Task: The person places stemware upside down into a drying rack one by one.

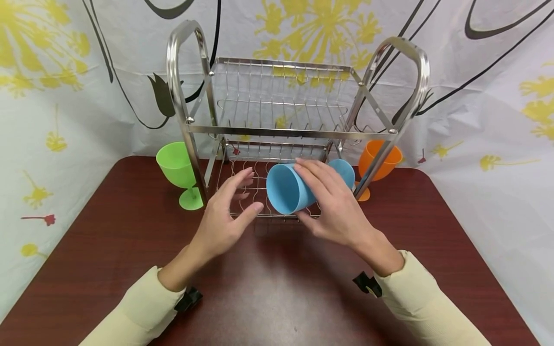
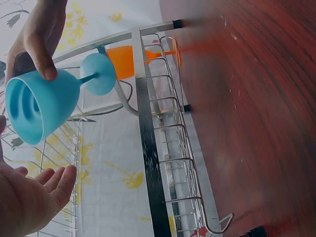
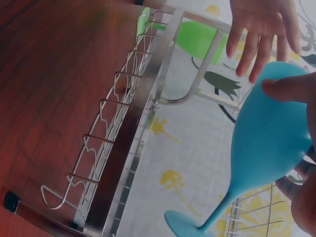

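A blue plastic goblet (image 1: 283,190) lies tilted in the air in front of the dish rack's lower tier, its mouth toward the left. My right hand (image 1: 335,204) grips it round the bowl, fingers over the top and thumb below. The goblet's stem and round foot (image 2: 98,74) point away to the right. Close by the mouth, my left hand (image 1: 225,211) is held with fingers spread and slightly bent, touching nothing. In the right wrist view, the thumb of the right hand (image 3: 296,91) presses the bowl near its rim.
A two-tier metal dish rack (image 1: 285,130) stands at the back of the dark red table (image 1: 130,254). Outside its left side is a green goblet (image 1: 176,164); an orange goblet (image 1: 376,158) stands outside the right side. A patterned white sheet (image 1: 476,144) hangs behind.
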The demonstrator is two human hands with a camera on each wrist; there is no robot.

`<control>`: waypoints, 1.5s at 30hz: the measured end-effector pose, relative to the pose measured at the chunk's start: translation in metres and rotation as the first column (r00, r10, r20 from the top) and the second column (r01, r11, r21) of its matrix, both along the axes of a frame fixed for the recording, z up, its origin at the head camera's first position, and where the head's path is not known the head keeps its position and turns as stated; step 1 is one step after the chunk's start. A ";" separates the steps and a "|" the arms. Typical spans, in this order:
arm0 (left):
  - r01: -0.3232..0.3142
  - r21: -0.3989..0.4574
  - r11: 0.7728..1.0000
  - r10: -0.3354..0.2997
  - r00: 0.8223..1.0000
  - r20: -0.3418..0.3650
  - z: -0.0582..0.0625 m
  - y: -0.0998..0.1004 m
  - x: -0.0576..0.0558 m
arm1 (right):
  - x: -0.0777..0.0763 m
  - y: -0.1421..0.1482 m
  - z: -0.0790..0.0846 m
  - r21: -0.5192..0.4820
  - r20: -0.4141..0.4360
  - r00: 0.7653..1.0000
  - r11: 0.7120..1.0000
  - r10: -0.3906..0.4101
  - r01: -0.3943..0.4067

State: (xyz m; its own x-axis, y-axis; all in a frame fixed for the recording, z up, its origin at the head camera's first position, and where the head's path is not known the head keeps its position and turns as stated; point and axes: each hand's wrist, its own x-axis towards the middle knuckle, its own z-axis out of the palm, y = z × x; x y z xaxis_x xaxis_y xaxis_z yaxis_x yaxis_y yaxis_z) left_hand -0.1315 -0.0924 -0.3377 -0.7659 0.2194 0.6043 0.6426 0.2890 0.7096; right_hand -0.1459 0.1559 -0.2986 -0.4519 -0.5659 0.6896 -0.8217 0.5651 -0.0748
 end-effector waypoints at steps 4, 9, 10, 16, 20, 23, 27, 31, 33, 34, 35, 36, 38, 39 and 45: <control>0.009 0.010 1.000 -0.009 0.999 0.031 0.002 0.003 -0.002 | 0.000 -0.002 0.000 0.037 -0.005 1.000 0.999 -0.016 0.016; 0.032 0.020 0.999 -0.034 0.996 0.082 0.004 0.008 -0.001 | -0.001 -0.007 -0.002 0.085 -0.030 0.999 0.996 -0.025 0.028; 0.038 0.020 0.999 -0.039 0.995 0.091 0.005 0.009 -0.001 | -0.001 -0.008 -0.003 0.094 -0.036 0.999 0.995 -0.026 0.029; 0.044 -0.011 0.999 -0.043 0.993 0.113 0.007 0.015 0.001 | -0.001 -0.012 -0.006 0.130 -0.064 0.998 0.991 -0.020 0.028; 0.043 -0.026 0.999 -0.040 0.993 0.111 0.009 0.017 0.001 | -0.001 -0.014 -0.007 0.152 -0.077 0.997 0.988 -0.021 0.032; 0.035 -0.035 0.999 -0.031 0.993 0.118 0.010 0.018 0.001 | -0.002 -0.015 -0.007 0.167 -0.080 0.996 0.985 -0.023 0.036; 0.000 -0.057 0.998 0.008 0.989 0.150 0.009 0.022 0.002 | -0.003 -0.015 -0.007 0.185 -0.089 0.996 0.982 -0.021 0.037; -0.026 -0.080 0.996 0.038 0.987 0.154 0.009 0.026 0.002 | -0.003 -0.013 -0.008 0.208 -0.108 0.994 0.977 -0.025 0.047; -0.035 -0.090 0.995 0.048 0.988 0.148 0.009 0.027 0.002 | -0.003 -0.013 -0.008 0.221 -0.114 0.993 0.974 -0.028 0.053; -0.038 -0.093 0.995 0.052 0.988 0.147 0.009 0.028 0.002 | -0.002 -0.013 -0.008 0.227 -0.117 0.993 0.972 -0.029 0.055; -0.042 -0.100 0.994 0.057 0.987 0.148 0.009 0.029 0.002 | -0.002 -0.013 -0.008 0.232 -0.122 0.992 0.971 -0.031 0.059; -0.048 -0.107 0.993 0.063 0.987 0.147 0.009 0.030 0.002 | -0.002 -0.013 -0.008 0.237 -0.123 0.992 0.970 -0.032 0.061; -0.053 -0.117 0.992 0.070 0.987 0.147 0.010 0.031 0.002 | -0.001 -0.013 -0.007 0.246 -0.127 0.991 0.967 -0.035 0.065; -0.056 -0.125 0.991 0.074 0.986 0.146 0.011 0.031 0.002 | -0.001 -0.013 -0.007 0.250 -0.128 0.991 0.966 -0.036 0.068; -0.053 -0.140 0.989 0.074 0.986 0.148 0.014 0.033 0.002 | -0.001 -0.010 -0.007 0.267 -0.131 0.990 0.960 -0.054 0.087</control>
